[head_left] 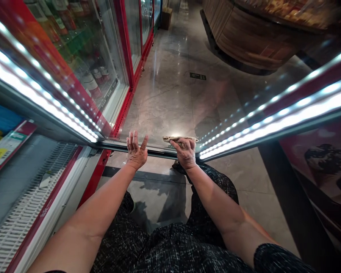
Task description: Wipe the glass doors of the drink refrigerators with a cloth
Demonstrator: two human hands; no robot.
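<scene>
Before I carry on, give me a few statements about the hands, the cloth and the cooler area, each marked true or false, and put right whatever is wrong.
1. The right hand holds a cloth at the bottom of the glass door. True.
2. The left hand is clenched in a fist. False: the left hand is open, fingers spread, at the bottom of the glass door.
3. Lit strips run along both sides of the glass door. True.
4. The white wire shelf is on the person's right. False: the white wire shelf is on the left.
5. Bottles stand behind glass at the upper left of the view. True.
</scene>
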